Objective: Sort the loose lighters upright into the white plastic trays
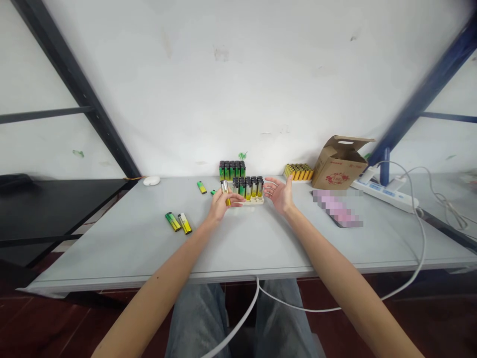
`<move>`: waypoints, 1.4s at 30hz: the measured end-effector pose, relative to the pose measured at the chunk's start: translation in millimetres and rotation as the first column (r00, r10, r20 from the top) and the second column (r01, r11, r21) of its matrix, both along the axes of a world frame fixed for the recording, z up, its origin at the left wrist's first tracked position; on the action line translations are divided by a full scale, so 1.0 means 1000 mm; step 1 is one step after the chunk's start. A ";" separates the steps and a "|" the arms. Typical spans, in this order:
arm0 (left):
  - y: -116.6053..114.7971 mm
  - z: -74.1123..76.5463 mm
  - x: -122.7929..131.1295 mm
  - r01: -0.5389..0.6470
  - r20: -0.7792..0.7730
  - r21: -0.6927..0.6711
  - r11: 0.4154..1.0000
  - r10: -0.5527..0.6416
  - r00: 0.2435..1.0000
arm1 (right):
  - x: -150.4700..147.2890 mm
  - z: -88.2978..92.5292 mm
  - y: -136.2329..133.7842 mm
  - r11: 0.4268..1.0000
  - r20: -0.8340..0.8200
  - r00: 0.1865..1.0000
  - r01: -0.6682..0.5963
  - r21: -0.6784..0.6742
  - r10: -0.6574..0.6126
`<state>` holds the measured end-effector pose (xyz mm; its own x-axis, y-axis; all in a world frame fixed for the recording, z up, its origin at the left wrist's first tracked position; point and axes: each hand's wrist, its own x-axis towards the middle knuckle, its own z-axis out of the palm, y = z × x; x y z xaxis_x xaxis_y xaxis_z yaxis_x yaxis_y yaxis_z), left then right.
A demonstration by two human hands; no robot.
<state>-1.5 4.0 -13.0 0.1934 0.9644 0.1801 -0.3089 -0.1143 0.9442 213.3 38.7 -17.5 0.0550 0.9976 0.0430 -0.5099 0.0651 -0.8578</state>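
My left hand (219, 205) grips a yellow lighter (225, 191) with a silvery upper part, held upright in front of the near tray. Beside it stands a white tray (257, 201) with several upright lighters (254, 188) in it, dark-topped with green and yellow bodies. My right hand (279, 195) is open, fingers spread, just right of that tray with nothing in it. On the left of the table lie a green lighter (173, 222) and a yellow lighter (184, 223), and farther back a green-yellow lighter (201, 187). Another green one is partly hidden by my left hand.
Behind the tray, a block of upright green lighters (232, 170) stands near the wall. Yellow lighters (298, 172) fill another tray by an open cardboard box (339, 166). A blurred-out pink object (337, 208), a power strip (387, 194) and cables are at right; a white case (151, 181) is at left.
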 end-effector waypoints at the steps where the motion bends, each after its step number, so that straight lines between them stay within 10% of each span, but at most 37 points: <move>1: 0.001 0.000 -0.001 0.007 0.016 -0.014 1.000 -0.006 1.000 | 0.000 0.001 -0.001 1.000 -0.001 1.000 0.004 -0.011 -0.004; 11: 0.008 0.002 -0.006 0.222 0.202 -0.221 0.950 -0.178 0.963 | -0.001 0.000 -0.001 0.999 0.008 1.000 0.004 -0.035 -0.003; 42: 0.007 -0.002 0.001 0.200 0.041 -0.281 0.939 -0.197 0.980 | -0.003 -0.003 -0.002 1.000 0.062 0.998 0.004 -0.021 -0.002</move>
<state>-0.5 11.4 -15.4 0.3859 0.9181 -0.0904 -0.3094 0.2211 0.9249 210.6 36.7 -20.5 0.0559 0.9981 0.0258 -0.4558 0.0485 -0.8888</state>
